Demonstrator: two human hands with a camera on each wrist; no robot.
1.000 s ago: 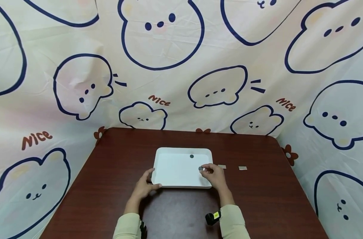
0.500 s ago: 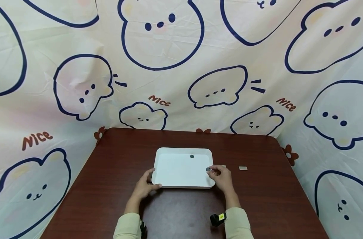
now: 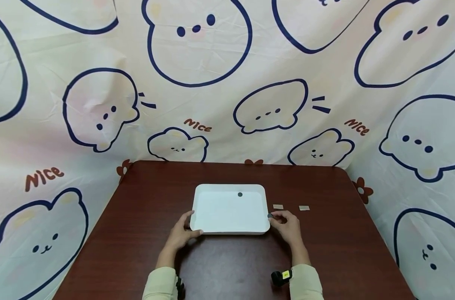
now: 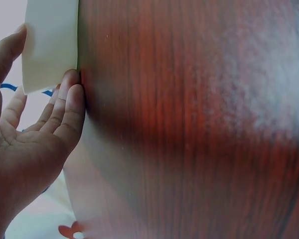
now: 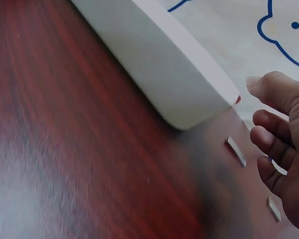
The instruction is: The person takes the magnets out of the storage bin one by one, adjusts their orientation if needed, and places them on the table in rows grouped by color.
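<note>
A shallow white tray (image 3: 227,212) lies on the dark wooden table, with a small dark grey disc (image 3: 240,194) near its far side. My left hand (image 3: 180,234) holds the tray's near-left corner, thumb at the front and fingers along the side; the left wrist view shows fingertips against the tray wall (image 4: 50,47). At the tray's right edge, my right hand (image 3: 289,229) pinches a second dark disc (image 3: 270,215) between thumb and forefinger. In the right wrist view that disc cannot be made out, and the other fingers are loosely bent beside the tray's corner (image 5: 189,112).
Two small flat rectangular pieces (image 3: 277,206) lie on the table (image 3: 336,250) right of the tray, beyond my right hand. One of them, the farther-right piece (image 3: 304,208), sits a little apart. A cloth with bear drawings (image 3: 220,104) hangs behind the table and along its sides.
My right hand has moved right, carrying the disc from above the tray's right part to its right edge. Both rectangular pieces now show fully. My left hand stays at the corner.
</note>
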